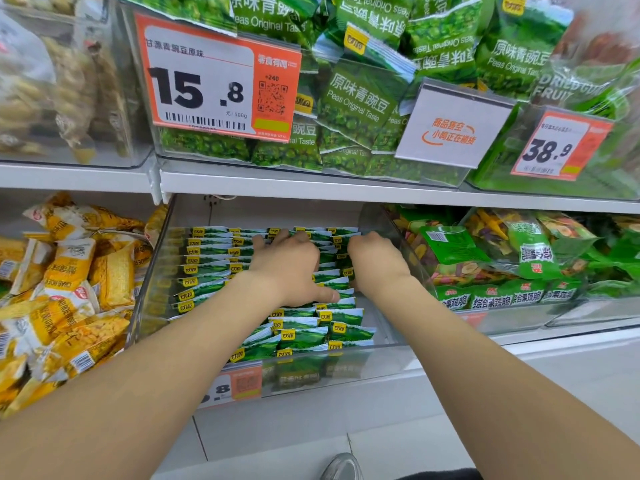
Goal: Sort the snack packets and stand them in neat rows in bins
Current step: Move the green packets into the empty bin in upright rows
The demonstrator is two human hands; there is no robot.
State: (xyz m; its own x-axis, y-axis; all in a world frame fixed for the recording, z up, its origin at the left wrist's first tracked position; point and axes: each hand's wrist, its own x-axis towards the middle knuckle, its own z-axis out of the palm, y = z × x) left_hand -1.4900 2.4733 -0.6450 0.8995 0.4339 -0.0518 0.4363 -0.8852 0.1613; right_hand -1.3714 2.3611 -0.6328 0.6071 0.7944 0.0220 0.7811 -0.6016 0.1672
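You are reaching both forearms over the front wall of the clear bin (381, 362), a rigid see-through plastic box on the lower shelf. The pea packets (207, 271) are standing inside it in tight rows, small, flat, glossy green pouches with yellow logos and white crimped tops; the ones nearest the front wall are leaning looser. Your left hand (291, 268) is lying released on the middle rows, fingers spread flat and pressing on the packet tops, thumb sticking out sideways. Your right hand (375, 261) is digging into the rows at the bin's right rear, fingers bent down out of sight between packets, so you cannot tell whether it is grasping anything. The bin's clear right wall is standing just beside that hand, crowding it. The white metal shelf edge (311, 185) is running right above the bin, limiting headroom. Above that edge, loose pea packets (356, 98) are piling in an upper bin behind an orange 15.8 price tag (214, 77) and a white sign (453, 126). Left of the bin, crinkly yellow packets (69, 289) are heaping in a jumble. Right of it, green vegetable-crisp bags (519, 258) are filling the neighbouring bin. An orange tag (239, 386) is hanging on the bin's front. Below it, a grey shoe (343, 467) is showing on the tiled floor.
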